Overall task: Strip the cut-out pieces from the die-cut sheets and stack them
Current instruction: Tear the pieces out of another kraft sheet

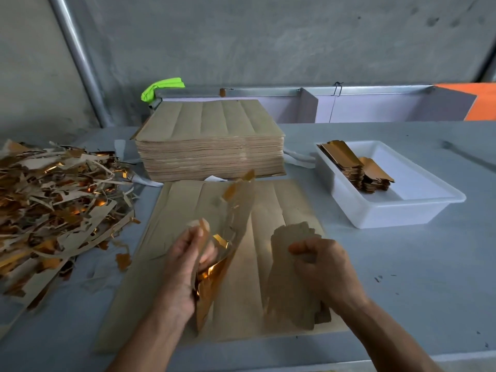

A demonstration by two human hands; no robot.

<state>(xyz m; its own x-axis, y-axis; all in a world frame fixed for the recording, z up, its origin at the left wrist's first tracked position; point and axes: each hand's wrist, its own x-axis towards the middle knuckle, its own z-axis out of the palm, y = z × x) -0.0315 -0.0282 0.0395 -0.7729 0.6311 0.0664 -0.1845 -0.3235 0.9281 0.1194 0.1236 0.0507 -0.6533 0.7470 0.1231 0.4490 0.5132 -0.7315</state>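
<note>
Scrap pile (56,200) lay far left on the table (402,291). Mid-strip: left hand (185,267) gripped torn waste strip (230,232) lifted off the die-cut sheet (268,216); right hand (322,267) clutched a bundle of cut-out pieces (290,277). Next, likely: dump waste left, bundle right. White tray (418,210) held stacked pieces (362,170).

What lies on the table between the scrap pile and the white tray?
In the head view, the tall stack of sheets and the flat sheet in front of it lie between the scrap pile and the white tray.
</note>
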